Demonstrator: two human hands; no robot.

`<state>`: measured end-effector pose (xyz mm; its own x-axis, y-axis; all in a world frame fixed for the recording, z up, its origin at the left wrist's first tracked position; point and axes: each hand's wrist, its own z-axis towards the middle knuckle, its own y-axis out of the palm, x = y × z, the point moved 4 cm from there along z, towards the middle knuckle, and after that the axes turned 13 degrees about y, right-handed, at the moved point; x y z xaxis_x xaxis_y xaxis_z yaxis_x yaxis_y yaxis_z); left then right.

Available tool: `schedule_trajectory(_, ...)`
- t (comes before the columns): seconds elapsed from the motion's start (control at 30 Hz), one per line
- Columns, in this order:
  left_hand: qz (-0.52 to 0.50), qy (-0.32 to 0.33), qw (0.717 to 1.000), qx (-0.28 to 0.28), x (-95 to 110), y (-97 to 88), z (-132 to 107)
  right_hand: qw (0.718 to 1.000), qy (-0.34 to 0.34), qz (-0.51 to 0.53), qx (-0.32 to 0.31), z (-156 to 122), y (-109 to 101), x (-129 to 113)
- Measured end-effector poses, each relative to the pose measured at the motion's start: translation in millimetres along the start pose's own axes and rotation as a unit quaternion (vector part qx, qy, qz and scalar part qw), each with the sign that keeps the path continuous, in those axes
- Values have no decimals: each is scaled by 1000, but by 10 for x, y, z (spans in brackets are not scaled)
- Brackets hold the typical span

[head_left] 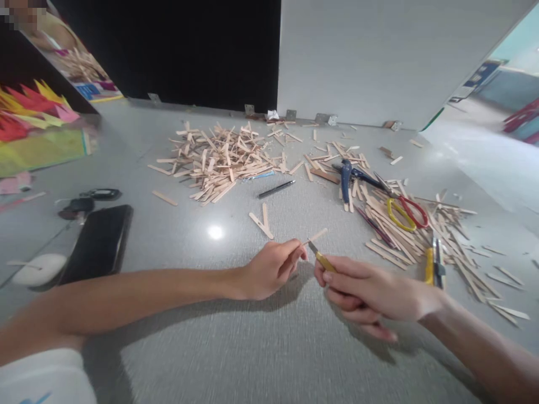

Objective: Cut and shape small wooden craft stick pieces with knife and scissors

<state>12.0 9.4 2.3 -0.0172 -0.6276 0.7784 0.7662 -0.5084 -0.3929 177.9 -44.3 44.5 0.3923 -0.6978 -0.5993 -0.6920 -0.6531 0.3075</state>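
Near the middle of the grey table, my left hand pinches one end of a thin wooden craft stick, which points up to the right. My right hand is closed around a yellow-handled craft knife. Its blade tip meets or nearly meets the stick just beyond my left fingertips; whether it touches I cannot tell. Just behind my left hand, two craft sticks lie on the table in a V shape. A black pen lies farther back.
A heap of craft sticks lies at the back. Cut sticks, a blue glue gun, scissors and a yellow cutter are on the right. A black phone and keys lie left. Upright boards stand behind.
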Motion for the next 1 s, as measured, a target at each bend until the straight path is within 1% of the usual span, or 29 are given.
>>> schedule_trajectory(0.03, 7, 5, 1000, 4, 6, -1, -5, 999, -38, 11, 12, 80, 46, 29)
schedule_trajectory(0.1, 10, 13, 1000, 1, 22, 3, -11, 991, -112, 2, 67, 236, 143, 94)
schedule_trajectory(0.13, 7, 15, 1000, -2, 30, 6, -11, 989, -118, -10, 90, 288, 180, 125)
schedule_trajectory(0.17, 5, 16, 1000, -2, 35, 5, -10, 988, -117, -12, 98, 304, 200, 135)
schedule_trajectory(0.2, 9, 13, 1000, 4, 35, -3, -10, 990, -104, -17, 99, 281, 195, 124)
schedule_trajectory(0.27, 25, 6, 999, 18, 26, -21, -12, 994, -58, -23, 85, 138, 112, 48)
schedule_trajectory(0.33, 31, 10, 999, 9, 18, -18, -17, 998, 7, -23, 56, -43, -5, -38)
schedule_trajectory(0.37, 30, 14, 999, -2, 14, -12, -21, 998, 41, -40, 32, -107, -39, -61)
schedule_trajectory(0.4, 31, 17, 999, -9, 11, -9, -25, 997, 60, -52, 14, -138, -57, -73)
schedule_trajectory(0.43, 35, 17, 999, -12, 8, -10, -28, 997, 52, -53, 14, -130, -66, -79)
schedule_trajectory(0.47, 43, 14, 999, -8, 5, -16, -31, 998, 27, -48, 28, -87, -63, -75)
schedule_trajectory(0.57, 62, 0, 998, 10, -4, -39, -32, 992, -45, -38, 107, 147, -4, 30)
schedule_trajectory(0.63, 61, -5, 998, 14, -8, -42, -26, 988, -73, -43, 126, 278, 55, 108)
schedule_trajectory(0.77, 54, -13, 998, 10, -10, -40, -12, 988, -88, -43, 121, 351, 96, 168)
schedule_trajectory(0.9, 32, -24, 999, -10, 12, -42, 17, 986, -111, -43, 119, 370, 109, 170)
schedule_trajectory(1.0, 7, -44, 999, -18, 6, -49, 50, 987, -125, -14, 99, 373, 118, 138)
